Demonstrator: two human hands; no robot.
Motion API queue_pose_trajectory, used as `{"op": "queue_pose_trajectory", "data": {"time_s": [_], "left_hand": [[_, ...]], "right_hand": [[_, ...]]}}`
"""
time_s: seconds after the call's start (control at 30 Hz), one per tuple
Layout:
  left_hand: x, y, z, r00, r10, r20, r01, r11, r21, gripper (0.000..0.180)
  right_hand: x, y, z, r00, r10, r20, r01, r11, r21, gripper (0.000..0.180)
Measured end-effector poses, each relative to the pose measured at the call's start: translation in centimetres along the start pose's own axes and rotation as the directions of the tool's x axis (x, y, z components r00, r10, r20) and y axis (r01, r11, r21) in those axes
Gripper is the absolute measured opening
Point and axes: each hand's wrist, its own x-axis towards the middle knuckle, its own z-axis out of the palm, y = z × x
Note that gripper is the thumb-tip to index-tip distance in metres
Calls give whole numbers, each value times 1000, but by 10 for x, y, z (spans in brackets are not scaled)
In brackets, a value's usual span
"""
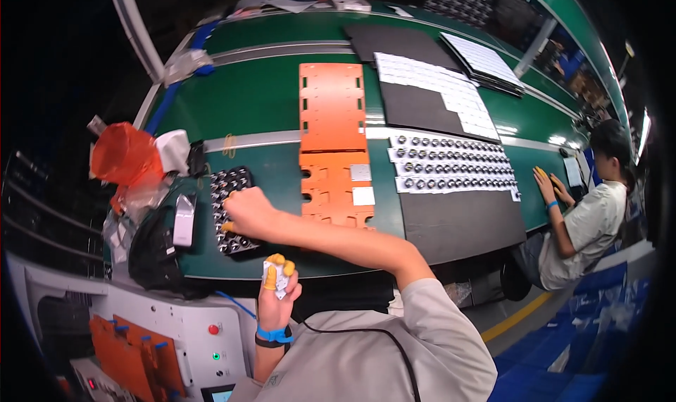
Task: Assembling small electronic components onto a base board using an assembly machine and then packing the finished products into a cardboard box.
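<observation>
Left hand (pixel 277 283) raised upright, fingers closed around a small white piece (pixel 279 278); yellow rubber caps on the fingertips (pixel 271 276), a blue band and a black band round the wrist. Held close to the body, just below the table edge.

Right hand (pixel 248 213) up and to the left of that, arm stretched across the body, bent at the elbow. Palm down, fingers curled onto a black tray (pixel 227 183) full of small round shiny parts in rows; too many and too small to count. Cannot tell whether a part is pinched under the fingers.

Just left of the tray: one small white box (pixel 184 220) on a black bag (pixel 151 254). Further left, a crinkly orange plastic bag (pixel 123 155).

Right of the tray: two flat orange plates (pixel 331 106) with cut-out slots, end to end on the green table (pixel 260 92), with two little white squares on the near one. Further right, a dark grey mat (pixel 458 222) with three white strips (pixel 451 166) of round metal parts.

Far right, another person (pixel 588 222), seated, both hands on the table.
</observation>
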Motion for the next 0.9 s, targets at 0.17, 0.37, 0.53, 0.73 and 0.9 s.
{"op": "queue_pose_trajectory", "data": {"time_s": [0.17,0.37,0.53,0.73,0.9], "left_hand": [[4,1,13,999,-31,15,32,997,-70,33],[9,6,27,998,-62,14,62,996,-59,35],[12,3,32,993,-110,46,118,967,-225,31],[29,-20,31,976,-214,-44,202,959,-198,34],[39,-19,53,938,-334,-94,336,942,1,35]], "right_hand": [[-6,-1,11,997,-6,-73,5,1000,-4,26],[-6,0,-8,991,128,-22,-125,985,117,30],[-31,6,-51,979,201,-28,-190,956,226,34],[-77,19,-95,943,329,-44,-299,898,323,32],[-117,11,-147,924,368,-103,-263,809,525,24]]}}
